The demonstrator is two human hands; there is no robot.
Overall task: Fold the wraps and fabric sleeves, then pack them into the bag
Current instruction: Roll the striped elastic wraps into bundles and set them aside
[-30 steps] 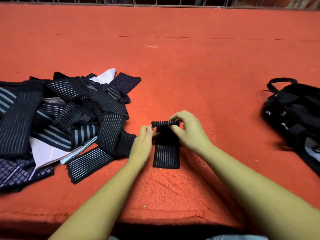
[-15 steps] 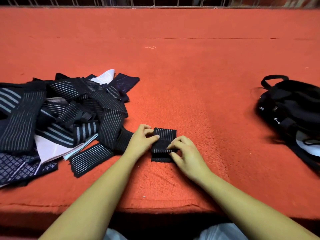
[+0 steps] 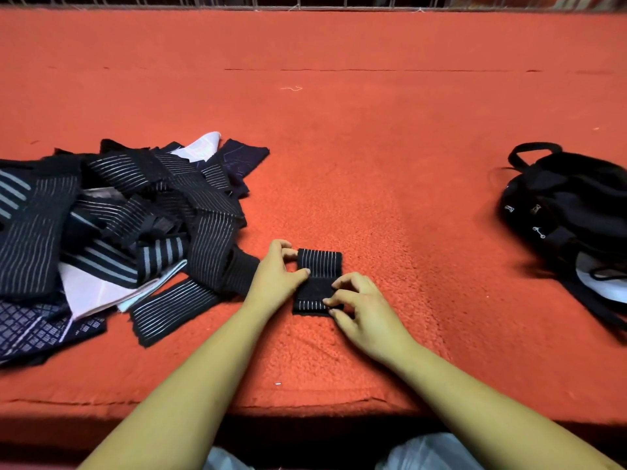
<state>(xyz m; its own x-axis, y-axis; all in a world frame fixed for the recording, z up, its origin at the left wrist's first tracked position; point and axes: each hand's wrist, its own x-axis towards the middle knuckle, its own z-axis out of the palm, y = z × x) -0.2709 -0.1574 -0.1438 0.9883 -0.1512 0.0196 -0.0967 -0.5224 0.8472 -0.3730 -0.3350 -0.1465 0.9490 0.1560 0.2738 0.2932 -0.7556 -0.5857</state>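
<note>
The far end that both hands held lifted a second ago has come down toward the person, so the striped wrap now lies as a short doubled block instead of a long strip. The right hand has shifted from that far end to the near right corner. The left hand has stayed at the left edge.

The left hand pinches that edge, with the thumb on top and the fingers curled round the far left corner. The right hand's curled fingertips hold the near right corner, and the thumb seems tucked at the near edge. The wrap sits flat on the red tabletop, just right of the unfolded pile and well apart from the black bag at the far right.

The step in hand looks like the fold of this one wrap, nearly finished, with the layers being squared and pressed. Packing has not begun for it, and most of the pile is still loose.

The next move probably calls for one hand to grip both layers together so the elastic fold does not spring open. That hand then has to carry the wrap across to the bag, whose opening cannot be made out from here
</note>
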